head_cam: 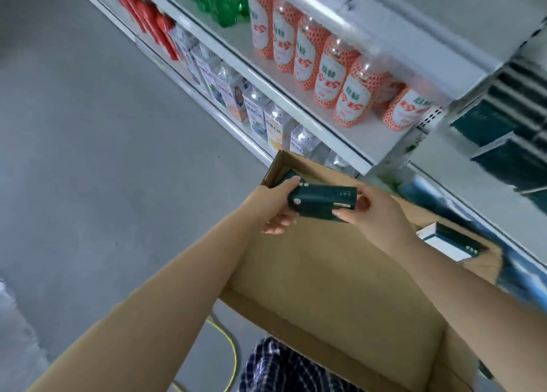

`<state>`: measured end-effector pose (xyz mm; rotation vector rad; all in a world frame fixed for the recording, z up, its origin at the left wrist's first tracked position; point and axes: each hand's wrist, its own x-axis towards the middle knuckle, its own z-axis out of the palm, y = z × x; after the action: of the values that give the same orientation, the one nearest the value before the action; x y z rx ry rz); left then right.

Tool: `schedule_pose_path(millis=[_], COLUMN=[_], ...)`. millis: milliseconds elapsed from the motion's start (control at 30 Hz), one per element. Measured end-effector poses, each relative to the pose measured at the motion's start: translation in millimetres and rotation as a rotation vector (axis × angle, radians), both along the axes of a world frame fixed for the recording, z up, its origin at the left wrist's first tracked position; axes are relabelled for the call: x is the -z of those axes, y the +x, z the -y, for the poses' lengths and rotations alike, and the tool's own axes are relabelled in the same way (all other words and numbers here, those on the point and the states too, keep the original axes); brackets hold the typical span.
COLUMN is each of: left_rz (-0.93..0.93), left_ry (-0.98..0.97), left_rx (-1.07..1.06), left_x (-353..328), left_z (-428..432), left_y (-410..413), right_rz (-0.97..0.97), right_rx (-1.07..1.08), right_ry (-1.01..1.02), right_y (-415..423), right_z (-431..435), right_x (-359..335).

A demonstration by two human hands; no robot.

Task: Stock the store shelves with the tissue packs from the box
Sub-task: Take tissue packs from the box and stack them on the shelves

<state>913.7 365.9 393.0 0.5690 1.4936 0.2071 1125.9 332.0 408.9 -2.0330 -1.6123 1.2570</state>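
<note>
Head view, centre of frame: left hand (278, 203) and right hand (377, 214) grip opposite ends of a dark green tissue pack (322, 201), held above the open cardboard box (325, 273); a second pack (450, 240) lies inside at right; stocked packs (491, 119) fill the shelf (444, 146) at upper right.

On the white metal shelf (367, 137), the orange-netted plastic bottles (331, 66) carry white labels with green and red Chinese characters, too blurred for us to read. On the white drink cartons (273, 128) below, we read only a "C".
</note>
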Motion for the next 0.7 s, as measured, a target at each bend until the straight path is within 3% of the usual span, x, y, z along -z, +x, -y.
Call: schedule_pose_path(millis=[133,300,467,700], left_rz=[-0.147,-0.034,0.020,-0.013], left_ry=[0.243,0.504,0.543,0.650], left_rx=[0.248,0.446,0.393,0.504], left_x=[-106.8,-219.8,-285.3,-360.4], left_z=[10.5,41.2,71.2,112.1], left_y=[-20.6,-41.8,-27.3,41.2], right_rz=[-0.158,-0.401,-0.600,-0.632], right_rx=[0.075,0.064,0.219,0.312], right_ry=[-0.058,-0.114,-0.085,0.001], right_y=[-0.5,-6.5,7.1,72.6], right_z=[14.5,37.9,79.0,149.3], right_x=[-84.3,-193.1,-258.9,-329.1])
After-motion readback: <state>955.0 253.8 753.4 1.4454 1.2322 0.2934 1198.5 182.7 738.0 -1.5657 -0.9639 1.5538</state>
